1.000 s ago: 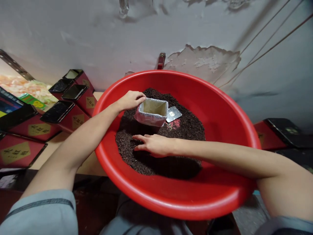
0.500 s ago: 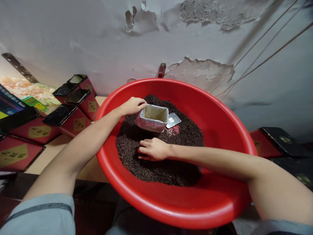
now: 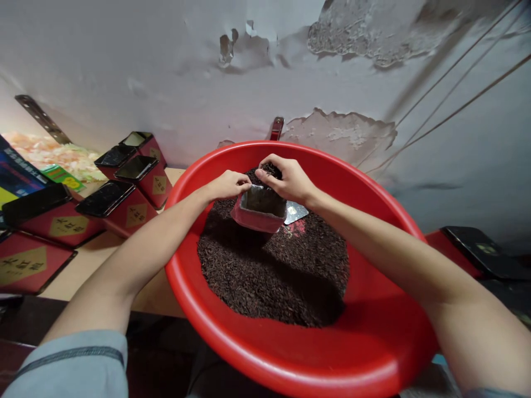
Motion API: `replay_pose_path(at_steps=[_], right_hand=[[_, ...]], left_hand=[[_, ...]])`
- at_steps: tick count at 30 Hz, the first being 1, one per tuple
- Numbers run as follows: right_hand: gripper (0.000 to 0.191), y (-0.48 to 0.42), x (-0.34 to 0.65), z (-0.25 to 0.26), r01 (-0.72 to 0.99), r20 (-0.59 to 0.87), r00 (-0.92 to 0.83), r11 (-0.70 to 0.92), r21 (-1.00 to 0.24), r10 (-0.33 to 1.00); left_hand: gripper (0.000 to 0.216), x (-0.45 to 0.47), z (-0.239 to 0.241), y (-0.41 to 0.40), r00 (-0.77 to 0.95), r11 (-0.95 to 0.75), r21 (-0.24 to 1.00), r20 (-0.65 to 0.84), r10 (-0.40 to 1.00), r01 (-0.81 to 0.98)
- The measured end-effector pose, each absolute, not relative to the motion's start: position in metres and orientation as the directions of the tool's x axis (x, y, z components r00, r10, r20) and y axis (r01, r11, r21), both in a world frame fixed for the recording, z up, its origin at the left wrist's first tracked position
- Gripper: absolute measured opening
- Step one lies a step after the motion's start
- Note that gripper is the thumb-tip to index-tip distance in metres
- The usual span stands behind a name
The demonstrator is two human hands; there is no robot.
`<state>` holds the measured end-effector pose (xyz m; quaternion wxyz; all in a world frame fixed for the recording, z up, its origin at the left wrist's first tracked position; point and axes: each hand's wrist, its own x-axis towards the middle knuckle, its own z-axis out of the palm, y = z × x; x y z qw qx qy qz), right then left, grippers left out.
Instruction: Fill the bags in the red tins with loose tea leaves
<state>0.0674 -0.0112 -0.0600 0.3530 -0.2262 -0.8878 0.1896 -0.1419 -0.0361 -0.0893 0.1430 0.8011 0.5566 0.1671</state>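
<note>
A big red basin [image 3: 385,331] holds a heap of dark loose tea leaves [image 3: 274,271]. In the heap stands a small red tin [image 3: 258,220] with a plastic liner. My left hand [image 3: 226,184] grips the tin's left rim, fingers curled. My right hand [image 3: 284,178] hovers over the tin's far edge, fingers closed round a pinch of dark leaves. A silver square lid [image 3: 296,211] lies on the leaves just right of the tin.
Several red tea tins with black tops [image 3: 124,190] stand on the tan table at the left. Another red box [image 3: 468,243] lies at the right. A peeling grey wall [image 3: 352,66] rises close behind the basin.
My right hand scooped leaves from the near part of the heap and lifted them over the tin. The tin's inside now looks dark. The left hand stayed on the rim.
</note>
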Motion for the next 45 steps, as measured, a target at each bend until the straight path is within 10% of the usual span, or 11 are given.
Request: replay_pose_path(at_steps=[12,20,24,29,45], right_hand=[[0.016,-0.007,0.067,-0.061,0.296,0.496,-0.735,0.877,-0.379,0.463],[0.029,-0.053,0.080,-0.086,0.208,0.485,-0.849,0.976,-0.059,0.210],[0.046,-0.109,0.071,-0.149,-0.069,0.333,-0.943,0.973,-0.218,0.008],[0.097,-0.141,0.032,-0.210,0.189,0.078,-0.965,0.870,-0.456,0.251],[0.054,-0.160,0.028,-0.208,0.209,0.118,-0.951,0.877,-0.433,0.285]], left_hand=[[0.027,-0.143,-0.092,-0.032,0.314,-0.320,0.419,0.084,0.946,0.850],[0.032,-0.141,-0.091,-0.033,0.309,-0.313,0.421,0.079,0.948,0.851],[0.032,-0.143,-0.097,-0.024,0.304,-0.323,0.409,0.113,0.946,0.853],[0.033,-0.143,-0.100,-0.021,0.320,-0.343,0.376,0.123,0.939,0.861],[0.031,-0.140,-0.097,-0.019,0.330,-0.343,0.383,0.101,0.939,0.858]])
